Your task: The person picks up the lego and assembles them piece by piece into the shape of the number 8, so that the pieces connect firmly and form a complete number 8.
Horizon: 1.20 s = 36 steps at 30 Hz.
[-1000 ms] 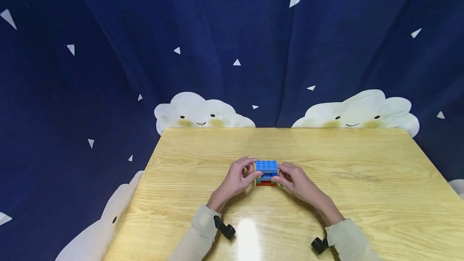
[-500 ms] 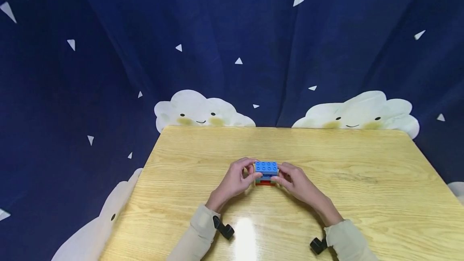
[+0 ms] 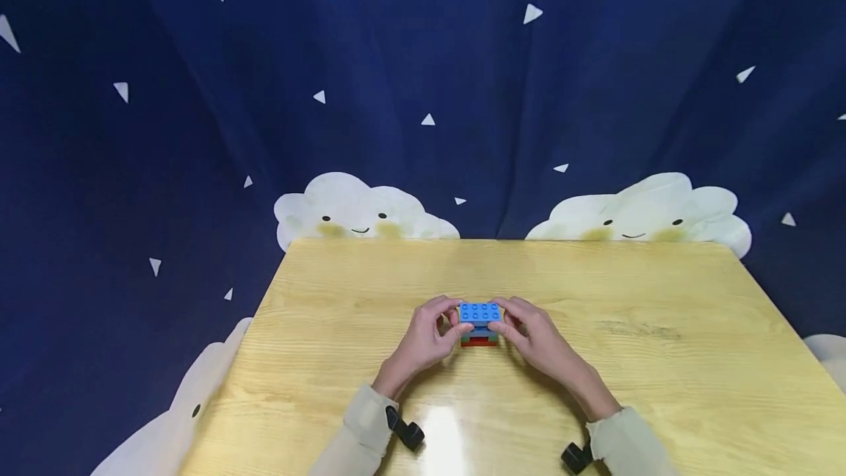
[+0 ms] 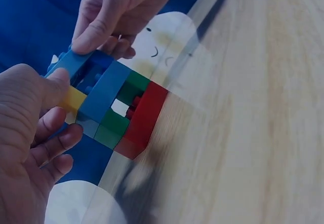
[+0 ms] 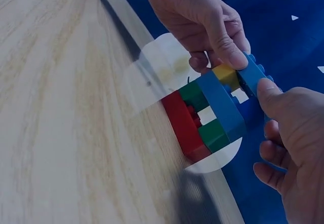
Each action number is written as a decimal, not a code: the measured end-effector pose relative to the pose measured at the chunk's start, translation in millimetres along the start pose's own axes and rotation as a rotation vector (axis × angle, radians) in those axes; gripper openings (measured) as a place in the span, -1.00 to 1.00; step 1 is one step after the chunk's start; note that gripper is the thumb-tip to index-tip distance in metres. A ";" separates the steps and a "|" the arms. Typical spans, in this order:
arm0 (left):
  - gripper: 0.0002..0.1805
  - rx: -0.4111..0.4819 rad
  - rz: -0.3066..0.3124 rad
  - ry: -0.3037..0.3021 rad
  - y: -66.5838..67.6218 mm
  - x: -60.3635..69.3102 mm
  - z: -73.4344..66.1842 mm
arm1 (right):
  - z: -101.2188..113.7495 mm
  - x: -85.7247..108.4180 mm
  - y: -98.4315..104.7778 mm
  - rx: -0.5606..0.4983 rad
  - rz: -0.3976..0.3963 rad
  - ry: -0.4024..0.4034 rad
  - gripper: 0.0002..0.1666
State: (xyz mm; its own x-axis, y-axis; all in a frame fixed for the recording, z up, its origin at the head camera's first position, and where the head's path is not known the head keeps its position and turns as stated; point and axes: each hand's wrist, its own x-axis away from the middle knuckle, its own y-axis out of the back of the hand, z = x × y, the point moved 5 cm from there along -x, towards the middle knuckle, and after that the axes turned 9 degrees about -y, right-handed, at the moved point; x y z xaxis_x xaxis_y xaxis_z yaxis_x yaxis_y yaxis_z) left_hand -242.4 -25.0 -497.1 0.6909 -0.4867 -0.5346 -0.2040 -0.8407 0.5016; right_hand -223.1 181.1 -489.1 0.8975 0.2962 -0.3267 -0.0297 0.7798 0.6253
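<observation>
A small tower of toy building bricks stands on the table. Its base is a long red brick (image 4: pixel 147 115), with a green brick (image 4: pixel 112 127) at each end, then a long blue brick (image 5: pixel 223 105). Above that sit a yellow brick (image 5: pixel 225 74) on the left and a dark blue brick (image 5: pixel 251 107) on the right. Both hands pinch the topmost blue brick (image 3: pixel 479 312), whose studs face up: my left hand (image 3: pixel 426 333) at its left end, my right hand (image 3: pixel 537 333) at its right. Whether this brick is fully pressed down, I cannot tell.
The wooden table (image 3: pixel 628 373) reaches back to a dark blue curtain (image 3: pixel 423 57) printed with white triangles and smiling clouds. Each sleeve cuff carries a black camera mount (image 3: pixel 405 428). Light glares off the table's front.
My right thumb and fingers have shifted up from the dark blue brick's level to the top brick's right end. The left hand keeps its hold. The head view has tilted slightly.
</observation>
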 end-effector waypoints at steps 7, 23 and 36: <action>-0.63 0.037 -0.033 -0.015 3.0 -2.5 1.0 | 1.4 -3.6 -1.5 0.001 -0.019 0.034 -0.62; -0.64 0.074 -0.052 -0.025 0.4 -0.2 2.5 | -3.2 -0.7 -6.3 -0.041 -0.035 0.030 -0.56; -0.61 0.022 -0.011 -0.035 5.0 -0.8 -0.1 | -5.3 -1.1 -7.8 -0.032 -0.050 0.051 -0.53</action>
State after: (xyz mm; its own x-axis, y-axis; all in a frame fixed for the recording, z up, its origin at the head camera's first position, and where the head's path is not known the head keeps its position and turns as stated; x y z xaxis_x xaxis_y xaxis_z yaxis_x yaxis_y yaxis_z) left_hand -243.9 -28.8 -494.1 0.6686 -0.4853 -0.5634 -0.2122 -0.8507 0.4808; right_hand -226.2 177.6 -497.4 0.8748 0.2835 -0.3929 -0.0001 0.8111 0.5850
